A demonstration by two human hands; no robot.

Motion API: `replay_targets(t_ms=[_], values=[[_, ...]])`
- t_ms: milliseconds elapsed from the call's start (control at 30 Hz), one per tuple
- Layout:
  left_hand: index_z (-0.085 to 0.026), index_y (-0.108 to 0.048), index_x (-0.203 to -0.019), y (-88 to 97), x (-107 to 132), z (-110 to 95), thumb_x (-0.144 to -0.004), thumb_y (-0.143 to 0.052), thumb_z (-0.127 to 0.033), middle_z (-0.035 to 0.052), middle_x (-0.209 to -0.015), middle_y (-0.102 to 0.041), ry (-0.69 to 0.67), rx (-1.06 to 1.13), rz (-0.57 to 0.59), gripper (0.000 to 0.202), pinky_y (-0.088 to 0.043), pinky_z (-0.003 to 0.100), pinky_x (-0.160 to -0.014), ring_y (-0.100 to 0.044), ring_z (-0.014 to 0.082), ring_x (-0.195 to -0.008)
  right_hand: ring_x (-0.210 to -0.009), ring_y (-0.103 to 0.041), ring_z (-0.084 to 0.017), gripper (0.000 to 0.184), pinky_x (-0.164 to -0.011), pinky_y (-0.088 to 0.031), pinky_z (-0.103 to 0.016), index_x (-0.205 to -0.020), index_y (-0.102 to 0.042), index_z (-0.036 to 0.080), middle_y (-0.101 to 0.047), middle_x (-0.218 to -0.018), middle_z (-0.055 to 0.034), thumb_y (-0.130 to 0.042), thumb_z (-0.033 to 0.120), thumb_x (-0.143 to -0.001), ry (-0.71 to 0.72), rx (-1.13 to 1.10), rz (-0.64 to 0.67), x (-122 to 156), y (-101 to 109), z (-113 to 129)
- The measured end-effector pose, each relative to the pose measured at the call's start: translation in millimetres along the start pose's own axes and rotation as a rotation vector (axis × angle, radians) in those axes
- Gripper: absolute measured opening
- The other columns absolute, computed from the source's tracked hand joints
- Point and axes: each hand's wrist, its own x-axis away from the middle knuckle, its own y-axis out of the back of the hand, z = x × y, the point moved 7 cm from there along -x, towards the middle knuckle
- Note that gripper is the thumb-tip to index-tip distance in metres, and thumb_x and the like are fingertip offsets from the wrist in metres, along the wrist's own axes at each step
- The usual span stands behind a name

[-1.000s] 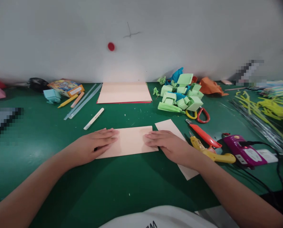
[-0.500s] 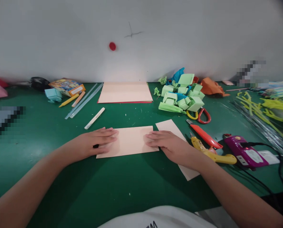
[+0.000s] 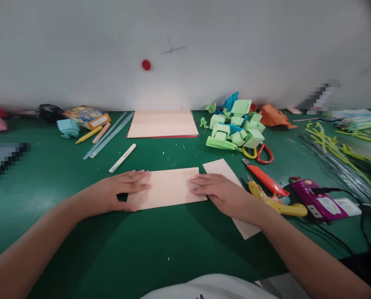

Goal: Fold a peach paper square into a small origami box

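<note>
A pale peach sheet of paper (image 3: 169, 188), wider than it is deep, lies flat on the green table (image 3: 160, 241) in front of me. My left hand (image 3: 126, 190) rests on its left end with the fingers stretched out and the thumb apart along the lower edge. On the right end lie the flat fingers of my right hand (image 3: 213, 190). Partly hidden under my right hand and wrist is a second peach paper strip (image 3: 222, 167), set at a slant. A whitish stick-shaped pen or marker (image 3: 122, 158) lies just beyond my left hand.
Against the wall stands a stack of peach sheets (image 3: 163, 123). To the right are folded green paper pieces (image 3: 235, 128), scissors (image 3: 265, 153), a red cutter (image 3: 268, 179), a yellow glue gun (image 3: 274, 203) and a purple power socket (image 3: 319, 199) with cables. Glue sticks (image 3: 110, 137) and a box (image 3: 87, 116) lie left.
My left hand has slid slightly left on the sheet, and its thumb has spread further from the fingers. My right hand stays in place. The camera view has shifted a little.
</note>
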Motion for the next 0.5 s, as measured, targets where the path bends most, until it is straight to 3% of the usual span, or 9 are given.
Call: replay_targets(t_ms=[333, 500], values=[[-0.051, -0.041, -0.150, 2.6, 1.0, -3.8, -0.093, -0.063, -0.062, -0.0097, -0.164, -0.028, -0.079, -0.059, -0.028, 0.063, -0.021, 0.041, -0.128, -0.030, 0.0257, -0.153, -0.122, -0.062, -0.021, 0.034, -0.114, -0.033, -0.045, -0.103, -0.076, 0.025, -0.073, -0.129, -0.0020, -0.049, 0.008, -0.091, -0.091, 0.153, -0.089, -18.2, 4.9, 14.1], [-0.050, -0.042, -0.150, 3.7, 0.1, -6.5, -0.093, -0.063, -0.062, -0.0089, -0.164, -0.028, -0.088, -0.043, -0.036, 0.062, -0.022, 0.041, -0.128, -0.031, 0.0263, -0.152, -0.103, -0.065, -0.025, 0.025, -0.112, -0.028, -0.047, -0.098, -0.073, 0.019, -0.076, -0.101, -0.0092, -0.051, 0.011, -0.090, -0.079, 0.452, 0.032, -43.4, -2.7, 41.1]])
